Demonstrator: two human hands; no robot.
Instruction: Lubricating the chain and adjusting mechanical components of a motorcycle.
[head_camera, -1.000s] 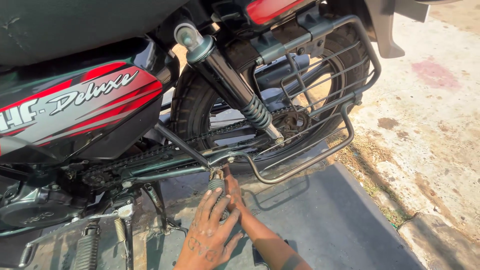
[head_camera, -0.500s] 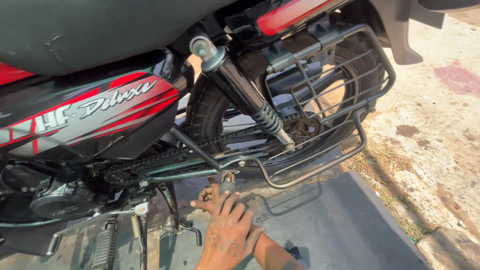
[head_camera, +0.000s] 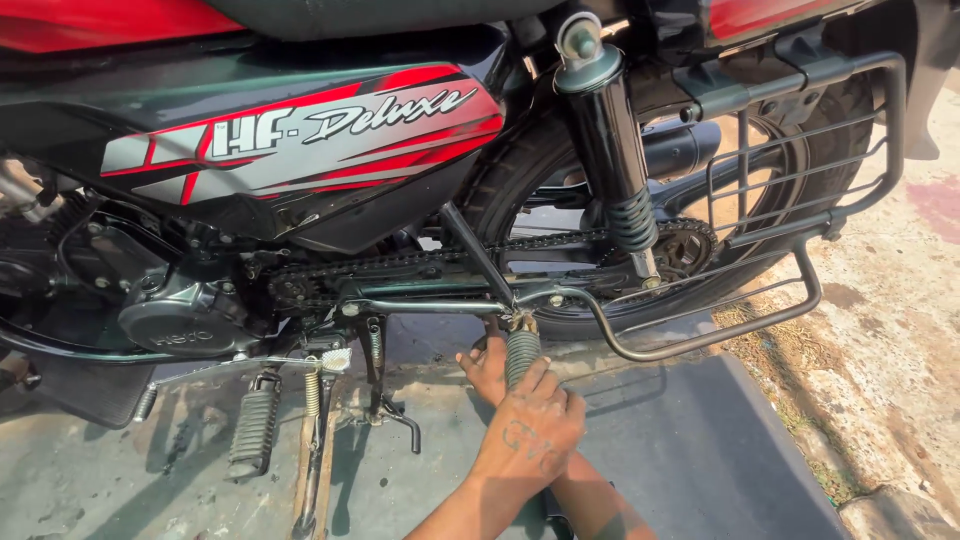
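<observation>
On the left, the engine (head_camera: 165, 310) sits above a footpeg (head_camera: 252, 432) and the side stand (head_camera: 312, 460). Further right, one hand (head_camera: 487, 368), seemingly the right, lies partly hidden behind the ribbed footrest (head_camera: 520, 357); I cannot tell its grip. The other hand (head_camera: 533, 425), in front, wraps its fingers around that footrest, under the chain (head_camera: 470, 260). Rightmost stand the shock (head_camera: 612, 160) and guard (head_camera: 800, 190).

No packages, signs or screens in front of me. One label: a decal (head_camera: 300, 135) on the motorcycle's black side panel, above the chain, slanted stripes of red, silver and white with pale lettering. Lower left, the engine cover (head_camera: 185, 325) carries small raised lettering, possibly a badge; too dark to tell.
</observation>
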